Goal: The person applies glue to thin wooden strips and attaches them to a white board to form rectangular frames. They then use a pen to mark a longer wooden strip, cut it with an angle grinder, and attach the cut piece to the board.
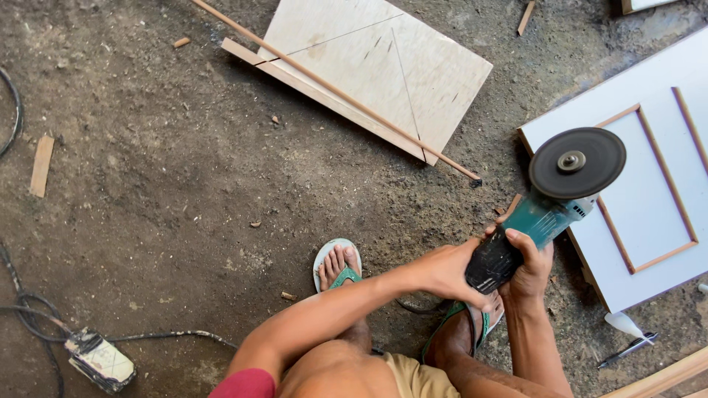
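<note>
Both hands are clamped on one tool: the left hand (446, 273) wraps the dark rear grip of a teal angle grinder (542, 210), fingers curled tight around it, and the right hand (529, 269) closes over the body just ahead, thumb across the top. From the fingers the grinder's long axis runs up and away to the right, ending in its dark sanding disc (577, 162) — face turned up toward the camera, held in the air rather than pressed on anything. The right hand sits nearer the disc, the left nearer the tail. Just beyond the disc, and partly under it, lies a white panel (649, 199) with thin wooden trim strips forming a rectangle on its face. Beneath the wrists are the person's feet in green flip-flops (337, 265). Farther off, up and left of the fingers, a pale plywood board (376, 70) rests on the dirt floor with a long thin wooden stick (332, 88) across it — well apart from both hands. Far to the lower left lies a power strip (99, 360) with cables.
</note>
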